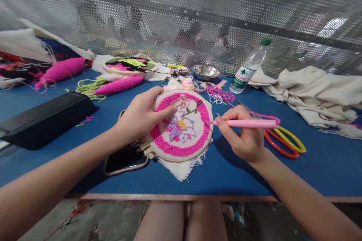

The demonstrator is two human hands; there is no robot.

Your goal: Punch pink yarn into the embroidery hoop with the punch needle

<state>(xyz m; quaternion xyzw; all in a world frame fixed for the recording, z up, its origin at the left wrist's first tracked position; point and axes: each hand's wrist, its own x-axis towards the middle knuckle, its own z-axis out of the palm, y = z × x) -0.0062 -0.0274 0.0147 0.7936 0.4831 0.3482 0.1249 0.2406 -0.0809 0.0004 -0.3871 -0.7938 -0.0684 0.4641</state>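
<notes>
The hoop (pixel 195 135) lies at the middle of the blue table (pixel 325 165), near its front edge, with its left rim over a phone (pixel 126 158). The cloth stretched in it carries a pink ring of loops around a partly filled flower design. The left hand (pixel 140 116) grips the hoop at its upper left rim, with fingers curled over the edge and fingertips pressed on the cloth. The right hand (pixel 243 137) is closed around a pink needle (pixel 246 123), held nearly level in a pen grip; its tip meets the right rim of the hoop. Scissors (pixel 285 143) with red and yellow handles lie just beside the right hand. A bottle (pixel 249 67), a bowl (pixel 205 71) and pink yarn (pixel 117 86) stand farther back.
</notes>
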